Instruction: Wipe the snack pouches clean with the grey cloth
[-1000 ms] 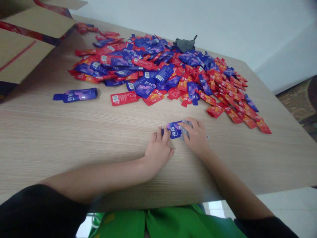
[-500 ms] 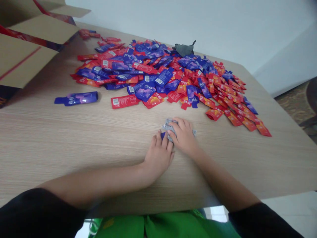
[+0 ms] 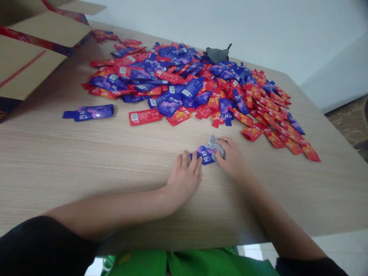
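Observation:
A purple sachet [image 3: 205, 155] lies flat on the table in front of me, its narrow tab end to the left. With the fingertips of my left hand [image 3: 185, 174], I hold that end down against the tabletop. My right hand [image 3: 232, 157] is closed on a crumpled grey cloth [image 3: 214, 143], which rests on the right part of the sachet. Cloth and fingers hide the sachet's right end.
Beyond my hands spreads a big heap of red and purple sachets [image 3: 172, 82]. A single purple sachet [image 3: 93, 113] lies apart at left, near an open cardboard box [image 3: 31, 67]. A dark grey cloth item [image 3: 217, 55] sits behind the heap. The wooden table [image 3: 71, 161] ends near my body.
My right hand and the cloth have slid right along the sachet, uncovering its printed purple face. My left hand has stayed at the tab end. The view has shifted slightly.

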Available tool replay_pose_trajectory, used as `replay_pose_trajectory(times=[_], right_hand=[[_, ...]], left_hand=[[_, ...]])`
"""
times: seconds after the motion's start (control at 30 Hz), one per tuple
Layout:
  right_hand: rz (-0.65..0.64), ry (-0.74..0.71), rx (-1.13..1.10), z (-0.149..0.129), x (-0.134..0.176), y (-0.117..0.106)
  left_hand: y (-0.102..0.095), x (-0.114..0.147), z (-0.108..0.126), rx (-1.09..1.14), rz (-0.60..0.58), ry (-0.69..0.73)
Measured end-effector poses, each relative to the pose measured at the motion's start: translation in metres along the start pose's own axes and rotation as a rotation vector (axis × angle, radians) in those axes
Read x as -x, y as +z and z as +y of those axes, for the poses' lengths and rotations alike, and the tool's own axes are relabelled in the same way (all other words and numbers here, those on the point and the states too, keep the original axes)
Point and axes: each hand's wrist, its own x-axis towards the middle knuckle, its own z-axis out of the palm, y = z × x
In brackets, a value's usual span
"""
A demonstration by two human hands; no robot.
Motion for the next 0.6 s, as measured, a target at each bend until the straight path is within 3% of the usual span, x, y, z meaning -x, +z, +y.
replay_pose_trajectory(times=[0.13, 0.23, 0.33, 0.43, 0.6], right_hand=[[0.081, 0.059, -0.040, -0.005, -0.002, -0.019], [0.169, -0.031, -0.063, -0.030, -0.003, -0.020], [0.042, -0.149, -0.044, -0.056, -0.002, -0.002], [-0.115, -0.172, 0.030, -0.062, 0.000, 0.016], [-0.085, -0.081, 0.143, -0.038, 0.010, 0.011]], left_hand=[[0.000, 0.000, 0.001, 0.003, -0.008, 0.000], [0.001, 0.000, 0.003, 0.013, 0.015, -0.006], [0.002, 0.000, 0.004, 0.023, 0.046, -0.014], [0.005, -0.001, 0.004, 0.016, 0.059, -0.011], [0.007, -0.001, 0.002, -0.021, 0.079, 0.015]])
